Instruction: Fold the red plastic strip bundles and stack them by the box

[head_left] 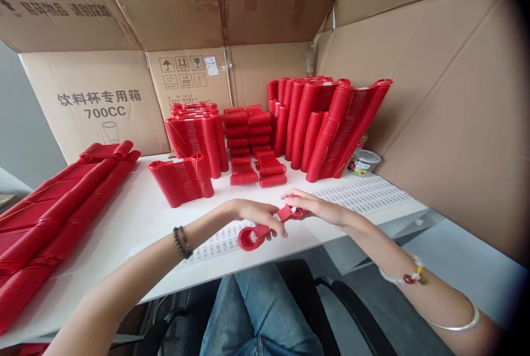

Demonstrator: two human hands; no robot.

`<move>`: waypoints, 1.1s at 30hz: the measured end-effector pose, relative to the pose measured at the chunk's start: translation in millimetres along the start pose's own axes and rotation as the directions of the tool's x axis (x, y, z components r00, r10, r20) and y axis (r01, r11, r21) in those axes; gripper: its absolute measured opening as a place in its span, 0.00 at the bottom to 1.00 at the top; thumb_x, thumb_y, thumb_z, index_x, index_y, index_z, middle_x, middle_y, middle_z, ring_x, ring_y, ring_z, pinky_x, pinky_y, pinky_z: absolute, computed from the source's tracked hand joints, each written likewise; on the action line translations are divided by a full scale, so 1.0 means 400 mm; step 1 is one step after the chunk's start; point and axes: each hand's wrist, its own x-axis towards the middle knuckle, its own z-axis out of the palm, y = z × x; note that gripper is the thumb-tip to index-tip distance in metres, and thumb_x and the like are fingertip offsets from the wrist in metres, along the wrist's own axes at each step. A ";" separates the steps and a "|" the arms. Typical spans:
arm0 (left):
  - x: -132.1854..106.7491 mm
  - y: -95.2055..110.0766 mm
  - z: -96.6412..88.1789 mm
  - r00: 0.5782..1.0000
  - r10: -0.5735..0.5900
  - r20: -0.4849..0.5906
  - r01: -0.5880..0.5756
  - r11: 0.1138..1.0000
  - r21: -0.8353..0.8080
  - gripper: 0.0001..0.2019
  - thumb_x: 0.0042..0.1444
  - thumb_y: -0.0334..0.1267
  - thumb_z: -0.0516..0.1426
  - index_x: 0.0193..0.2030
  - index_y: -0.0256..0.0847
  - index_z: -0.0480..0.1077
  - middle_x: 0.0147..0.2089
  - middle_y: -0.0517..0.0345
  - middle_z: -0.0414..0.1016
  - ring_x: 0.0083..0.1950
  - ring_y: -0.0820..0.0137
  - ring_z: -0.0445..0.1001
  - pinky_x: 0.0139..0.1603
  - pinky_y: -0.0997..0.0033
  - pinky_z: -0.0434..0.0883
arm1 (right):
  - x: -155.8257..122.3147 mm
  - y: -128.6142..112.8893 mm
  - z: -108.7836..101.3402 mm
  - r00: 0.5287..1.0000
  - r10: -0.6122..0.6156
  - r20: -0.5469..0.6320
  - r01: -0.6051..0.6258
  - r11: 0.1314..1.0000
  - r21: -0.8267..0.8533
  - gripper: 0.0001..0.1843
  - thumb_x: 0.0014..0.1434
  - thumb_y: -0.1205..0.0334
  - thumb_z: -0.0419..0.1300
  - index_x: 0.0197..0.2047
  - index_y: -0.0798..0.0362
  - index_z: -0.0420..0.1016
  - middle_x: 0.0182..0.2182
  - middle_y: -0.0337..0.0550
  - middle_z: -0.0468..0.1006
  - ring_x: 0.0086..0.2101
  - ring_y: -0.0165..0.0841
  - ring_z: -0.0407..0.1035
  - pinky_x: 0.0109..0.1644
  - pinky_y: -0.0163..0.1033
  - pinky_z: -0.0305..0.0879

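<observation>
Above the front edge of the white table (pixel 153 234), both hands hold a red plastic piece (pixel 260 230) with a ring at each end. My left hand (pixel 260 214) closes over its middle, leaving the near ring sticking out toward me. At the far ring, my right hand (pixel 317 207) grips with bent fingers. Small white patches show on the piece near both rings. Beneath my left hand lies a sheet of small printed labels (pixel 217 245), partly hidden by the hand and arm.
Stacks of matching red pieces (pixel 182 179) stand behind my hands, with taller stacks (pixel 335 129) at the back right. Long red stacks (pixel 62 201) lie at left. Another label sheet (pixel 364 193) and a clear lidded tub (pixel 363 161) sit right. Cardboard walls (pixel 434 96) enclose the back and right.
</observation>
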 end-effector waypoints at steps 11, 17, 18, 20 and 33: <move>0.245 0.073 -0.120 0.953 -0.199 0.227 0.117 0.937 0.328 0.16 0.36 0.49 0.68 0.28 0.41 0.74 0.28 0.57 0.76 0.35 0.61 0.75 0.39 0.61 0.73 | -0.045 0.164 -0.069 0.921 0.224 -0.320 -0.196 0.974 0.115 0.21 0.59 0.39 0.56 0.43 0.46 0.78 0.44 0.45 0.79 0.45 0.43 0.71 0.48 0.51 0.64; 0.265 0.055 -0.135 0.980 -0.169 0.109 0.100 0.881 0.463 0.20 0.38 0.54 0.66 0.32 0.42 0.75 0.34 0.54 0.78 0.34 0.61 0.74 0.35 0.63 0.70 | -0.009 0.203 -0.068 0.924 0.051 -0.378 -0.079 0.995 -0.057 0.21 0.60 0.41 0.53 0.31 0.49 0.74 0.32 0.44 0.77 0.38 0.41 0.69 0.47 0.49 0.64; 0.259 0.054 -0.135 0.987 -0.142 0.068 0.091 0.866 0.491 0.22 0.38 0.55 0.66 0.36 0.41 0.75 0.37 0.53 0.79 0.37 0.60 0.74 0.36 0.64 0.70 | -0.004 0.209 -0.069 0.923 0.042 -0.381 -0.076 0.994 -0.075 0.22 0.61 0.40 0.52 0.31 0.50 0.73 0.31 0.44 0.77 0.38 0.41 0.69 0.49 0.50 0.64; 0.242 0.054 -0.129 0.998 -0.062 -0.012 0.059 0.841 0.538 0.27 0.39 0.55 0.66 0.45 0.42 0.75 0.47 0.50 0.78 0.45 0.58 0.74 0.40 0.65 0.68 | -0.001 0.218 -0.071 0.914 0.009 -0.405 -0.056 0.993 -0.105 0.25 0.61 0.38 0.49 0.31 0.51 0.72 0.32 0.45 0.77 0.39 0.42 0.69 0.52 0.50 0.63; 0.222 0.024 -0.017 0.847 0.430 -0.312 -0.070 0.672 0.737 0.13 0.52 0.48 0.60 0.32 0.39 0.75 0.30 0.56 0.76 0.31 0.69 0.67 0.30 0.70 0.55 | -0.066 0.324 -0.081 0.823 -0.239 -0.515 0.201 0.971 -0.131 0.24 0.51 0.49 0.68 0.48 0.54 0.74 0.44 0.50 0.79 0.45 0.42 0.73 0.56 0.51 0.67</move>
